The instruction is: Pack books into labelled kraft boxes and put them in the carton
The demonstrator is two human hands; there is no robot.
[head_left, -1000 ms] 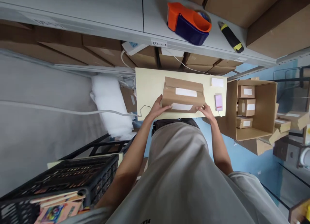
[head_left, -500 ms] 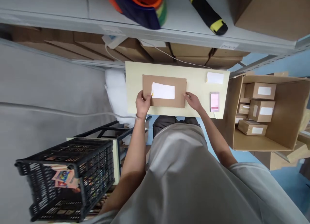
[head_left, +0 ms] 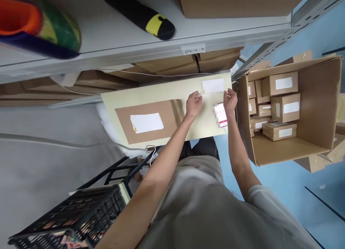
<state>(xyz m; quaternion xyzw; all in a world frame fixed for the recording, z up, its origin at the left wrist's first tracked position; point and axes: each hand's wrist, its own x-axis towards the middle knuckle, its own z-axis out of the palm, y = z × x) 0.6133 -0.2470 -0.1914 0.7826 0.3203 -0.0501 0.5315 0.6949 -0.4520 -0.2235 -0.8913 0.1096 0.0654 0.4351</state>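
Note:
A flat brown cardboard box (head_left: 122, 118) with a white label (head_left: 147, 122) on top lies on the left part of the cream table; neither hand touches it. My left hand (head_left: 194, 104) hovers over the table, fingers loosely bent and apart, its tips by the lower left corner of a second white label (head_left: 212, 86). By that label's lower right corner is my right hand (head_left: 230, 101), fingers half curled with nothing visible in them. Whether either hand touches the label is unclear. Below it, beside my right wrist, lies a phone (head_left: 222, 115) with a lit screen.
On the right stands a large open carton (head_left: 315, 101) holding several small labelled boxes (head_left: 285, 108). A grey shelf (head_left: 242, 35) overhangs the table (head_left: 172, 89), with a black and yellow tool handle (head_left: 140, 17) on it. A black crate (head_left: 91, 209) stands lower left.
Both hands have let go of the cardboard box and moved right to the second label. The view has swung right, so the box now appears farther left and tilted.

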